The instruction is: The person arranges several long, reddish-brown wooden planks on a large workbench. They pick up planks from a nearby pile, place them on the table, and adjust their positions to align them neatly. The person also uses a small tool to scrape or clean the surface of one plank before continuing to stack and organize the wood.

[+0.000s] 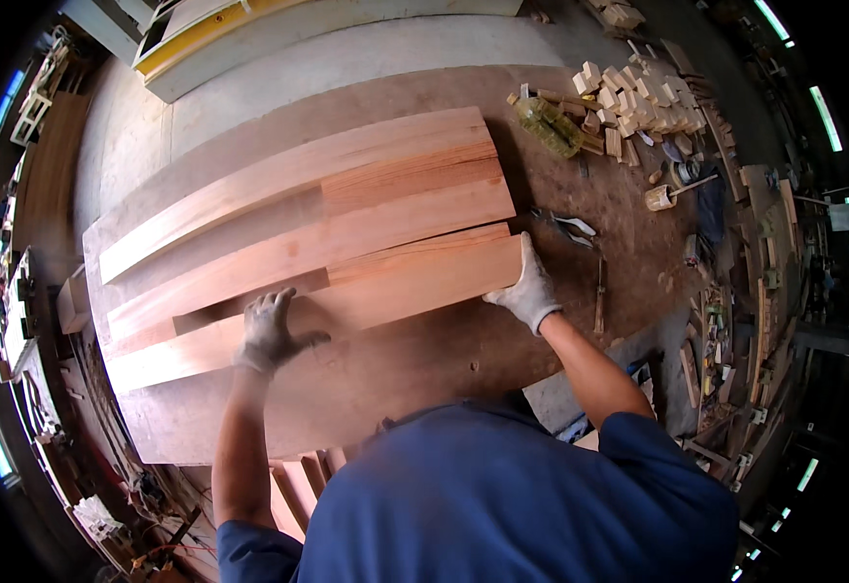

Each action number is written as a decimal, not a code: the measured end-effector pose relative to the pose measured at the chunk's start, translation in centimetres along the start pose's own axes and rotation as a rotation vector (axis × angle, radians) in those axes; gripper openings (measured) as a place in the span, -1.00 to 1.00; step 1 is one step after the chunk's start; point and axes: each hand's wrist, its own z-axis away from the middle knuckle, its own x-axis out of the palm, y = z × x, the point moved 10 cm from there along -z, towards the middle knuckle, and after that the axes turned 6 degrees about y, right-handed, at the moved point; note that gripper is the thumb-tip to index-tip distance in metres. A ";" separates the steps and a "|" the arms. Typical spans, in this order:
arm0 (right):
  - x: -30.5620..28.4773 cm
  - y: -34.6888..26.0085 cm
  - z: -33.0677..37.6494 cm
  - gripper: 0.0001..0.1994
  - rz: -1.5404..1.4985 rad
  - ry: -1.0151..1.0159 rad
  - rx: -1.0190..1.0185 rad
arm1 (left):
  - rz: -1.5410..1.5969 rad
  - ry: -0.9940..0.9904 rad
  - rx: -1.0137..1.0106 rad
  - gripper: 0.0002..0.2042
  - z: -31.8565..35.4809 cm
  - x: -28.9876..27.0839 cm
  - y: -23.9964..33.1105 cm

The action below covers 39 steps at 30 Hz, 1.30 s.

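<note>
Planks (346, 243) pale orange-tan, reddish-brown grain streaks along their length, some bands darker amber. Desk (424, 360) dull dark brown, worn and mottled. Left hand (271, 330) in grey knit glove, right hand (529, 290) in lighter grey-white glove. Shirt (502, 505) solid dark blue. Small wood blocks (638, 97) light cream-yellow. Mallet (665, 194) pale tan. Floor (346, 53) flat grey, yellow strip (210, 29) at upper left.

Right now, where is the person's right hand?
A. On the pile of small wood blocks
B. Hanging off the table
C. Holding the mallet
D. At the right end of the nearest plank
D: the gloved right hand grips the right end of the nearest plank.
</note>
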 end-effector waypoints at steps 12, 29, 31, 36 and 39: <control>1.0 1.6 -0.1 0.43 0.001 -0.103 0.080 | -0.203 -0.371 -0.069 -0.50 -3.1 4.0 0.5; -4.4 2.6 7.1 0.51 0.612 -0.085 -0.194 | 0.016 -0.032 -0.095 0.11 8.2 5.7 7.5; -2.5 2.1 7.0 0.54 0.707 -0.226 -0.348 | -0.027 -0.014 -0.056 0.31 9.5 5.5 7.8; -1.8 1.7 6.8 0.38 0.595 -0.194 -0.477 | -0.212 -0.118 -0.031 0.24 12.2 4.0 7.2; -1.7 1.7 6.9 0.26 0.596 -0.238 -0.418 | -0.239 -0.086 -0.043 0.12 13.1 4.2 6.4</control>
